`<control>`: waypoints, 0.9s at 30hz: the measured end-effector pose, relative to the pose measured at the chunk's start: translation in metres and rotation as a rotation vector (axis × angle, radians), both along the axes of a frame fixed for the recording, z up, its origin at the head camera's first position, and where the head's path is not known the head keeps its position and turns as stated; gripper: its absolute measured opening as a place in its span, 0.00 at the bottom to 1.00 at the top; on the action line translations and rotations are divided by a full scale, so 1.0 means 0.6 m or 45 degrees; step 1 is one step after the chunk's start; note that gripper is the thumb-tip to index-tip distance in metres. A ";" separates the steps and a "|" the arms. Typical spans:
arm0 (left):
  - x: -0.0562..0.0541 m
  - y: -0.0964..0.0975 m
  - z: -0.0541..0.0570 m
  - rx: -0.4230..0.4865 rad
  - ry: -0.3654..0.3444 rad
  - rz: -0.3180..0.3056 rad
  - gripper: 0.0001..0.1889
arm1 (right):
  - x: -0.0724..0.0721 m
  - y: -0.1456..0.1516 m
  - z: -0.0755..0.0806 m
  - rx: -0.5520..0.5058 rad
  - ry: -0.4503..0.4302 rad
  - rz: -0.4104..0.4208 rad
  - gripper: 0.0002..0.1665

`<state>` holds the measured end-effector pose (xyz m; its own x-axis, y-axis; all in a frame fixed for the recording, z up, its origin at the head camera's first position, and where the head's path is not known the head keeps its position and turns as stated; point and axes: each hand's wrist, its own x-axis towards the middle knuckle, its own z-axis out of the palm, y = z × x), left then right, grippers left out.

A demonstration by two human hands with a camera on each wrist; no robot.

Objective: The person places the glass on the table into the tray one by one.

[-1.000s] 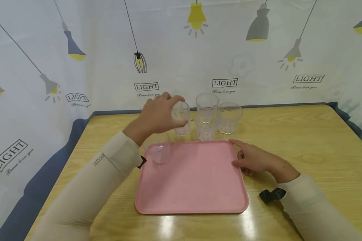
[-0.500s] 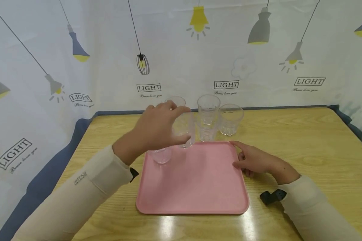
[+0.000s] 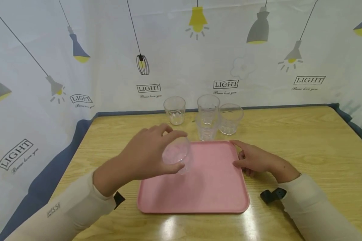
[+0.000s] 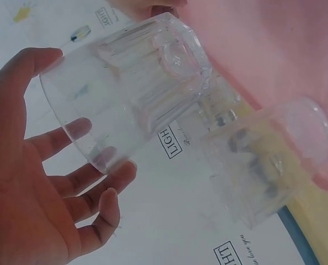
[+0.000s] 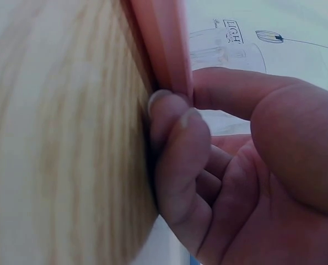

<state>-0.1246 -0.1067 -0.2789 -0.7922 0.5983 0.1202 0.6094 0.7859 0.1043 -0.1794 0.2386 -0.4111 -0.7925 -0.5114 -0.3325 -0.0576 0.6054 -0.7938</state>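
Observation:
A clear tumbler [image 3: 187, 157] with a fluted lower part is over the pink tray [image 3: 211, 180], its base pointing down. My left hand [image 3: 147, 154] grips it near the rim, thumb on one side and fingers on the other. In the left wrist view the held tumbler [image 4: 136, 83] is tilted across the picture, with a second clear tumbler [image 4: 263, 160] beyond it. That second one is hidden behind my left hand in the head view. My right hand [image 3: 254, 159] pinches the tray's right edge near its far corner, and its curled fingers [image 5: 180, 143] show against the tray's side.
At the back of the wooden table [image 3: 298, 144] a clear tumbler [image 3: 175, 110] stands on the left. To the right are tall, overlapping clear tumblers [image 3: 208, 115] and a shorter one [image 3: 230, 118]. A printed curtain [image 3: 181, 60] hangs behind the table.
My left hand has come toward me from the back of the table, bringing the tumbler over the tray. A tumbler behind it is now uncovered. My right hand stays at the tray's edge.

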 end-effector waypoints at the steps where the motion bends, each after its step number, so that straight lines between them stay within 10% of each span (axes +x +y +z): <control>1: 0.006 -0.003 -0.003 -0.002 -0.005 0.003 0.36 | -0.001 0.000 0.000 -0.001 -0.004 -0.002 0.49; 12: 0.048 -0.036 -0.035 -0.070 -0.060 0.066 0.37 | -0.002 0.000 -0.002 -0.001 -0.006 -0.002 0.49; 27: 0.052 -0.060 -0.070 -0.146 -0.089 0.128 0.39 | -0.002 -0.001 -0.003 0.002 -0.006 -0.002 0.50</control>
